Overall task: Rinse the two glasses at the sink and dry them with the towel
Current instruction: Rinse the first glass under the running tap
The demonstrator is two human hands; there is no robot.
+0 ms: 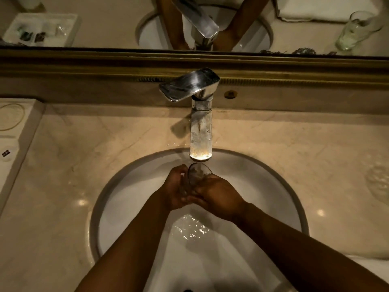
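Marble counter [84, 165], beige and veined, one slab running the full width around one white sink [117, 186], the biggest things here. One gilt-framed mirror [105, 22] along the back wall; in its reflection one folded white towel [320, 9] and one second glass [357, 30] lying beside it. On the real counter at far right there is a faint glassy patch, probably that same glass, too blurred to be sure. So the count is two glasses: one in hand, one waiting near the towel, likely parked there to keep the drying things together and away from splash.

One chrome tap [200, 123], its lever angled to the left, water presumably running since one rippling pool sits in the basin below the hands.

One white tray [12, 127] at left edge, a second one showing in the mirror with small sachets, probably the same tray.

Left hand [175, 188] and right hand [219, 192] both curl around the one glass [199, 174], fingers wrapped on its body and base, mouth tipped up toward the spout just under it. Held there over the bowl, I'd judge, so the stream goes inside and runoff drops into the sink. Two-handed hold likely for wet-glass security and rubbing.

Rinsing the first glass; drying not yet begun.
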